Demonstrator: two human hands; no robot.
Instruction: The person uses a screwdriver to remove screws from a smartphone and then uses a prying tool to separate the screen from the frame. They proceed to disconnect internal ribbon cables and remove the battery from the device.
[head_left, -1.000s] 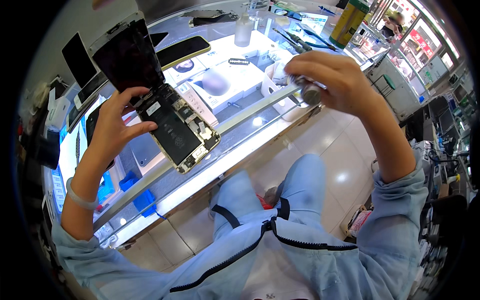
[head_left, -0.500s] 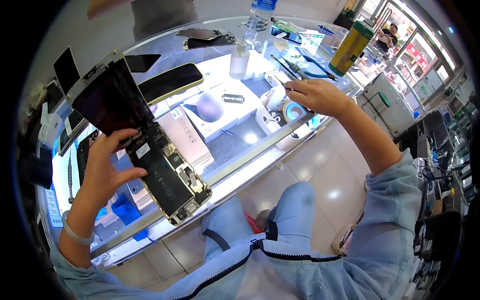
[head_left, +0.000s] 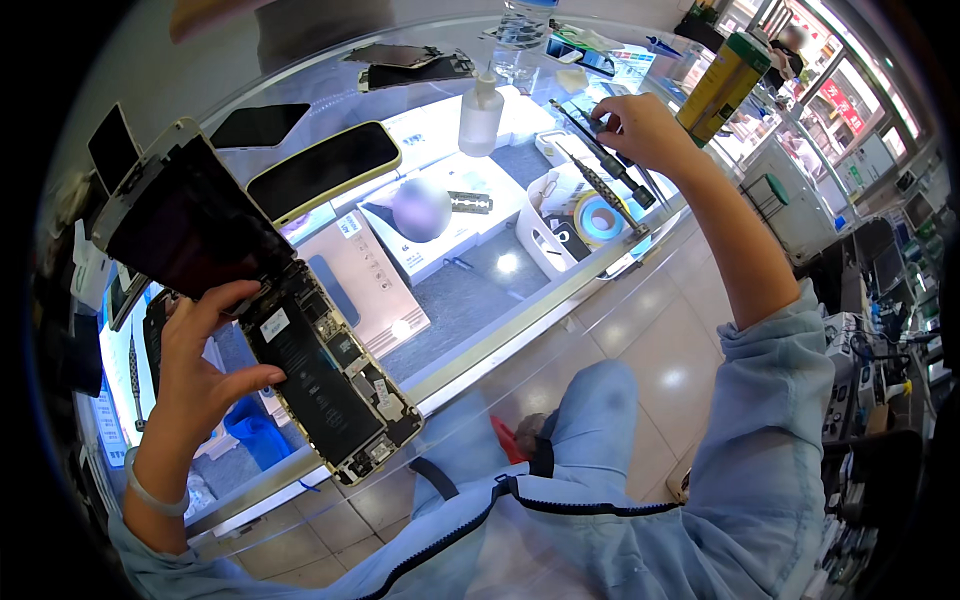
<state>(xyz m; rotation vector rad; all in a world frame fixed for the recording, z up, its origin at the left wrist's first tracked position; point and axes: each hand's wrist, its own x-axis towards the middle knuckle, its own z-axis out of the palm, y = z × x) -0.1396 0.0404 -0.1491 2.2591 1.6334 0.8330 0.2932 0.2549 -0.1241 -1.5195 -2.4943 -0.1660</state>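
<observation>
The counter [head_left: 445, 300] has a glass top through which a grey lining shows, and a metal rail runs along its near edge. At its far side stand a water bottle [head_left: 522, 45] and a smaller frosted bottle [head_left: 481, 118]; a green and yellow can [head_left: 727, 85] leans at the far right. A yellow phone [head_left: 325, 172] lies left of the middle, with a blade [head_left: 471, 201] to its right and blue tape [head_left: 600, 218] in a white tub [head_left: 540, 240] further right. Pale tiles cover the floor [head_left: 660, 340], a green stool [head_left: 768, 190] stands to the right, and beyond it are bright windows.

The phone [head_left: 325, 400], opened up, is held above the counter's near edge, on the left. Its screen [head_left: 200, 215] tilts up toward the far left, joined to the body at the body's far end. The left hand [head_left: 200, 360] grips it: thumb on the body's left side, index finger by the joint.

The right hand [head_left: 640, 130] is well apart from it, over the far right of the counter, near two slim tools [head_left: 603, 185]. Its fingers are curled close together; whether they hold anything, I cannot tell.
</observation>
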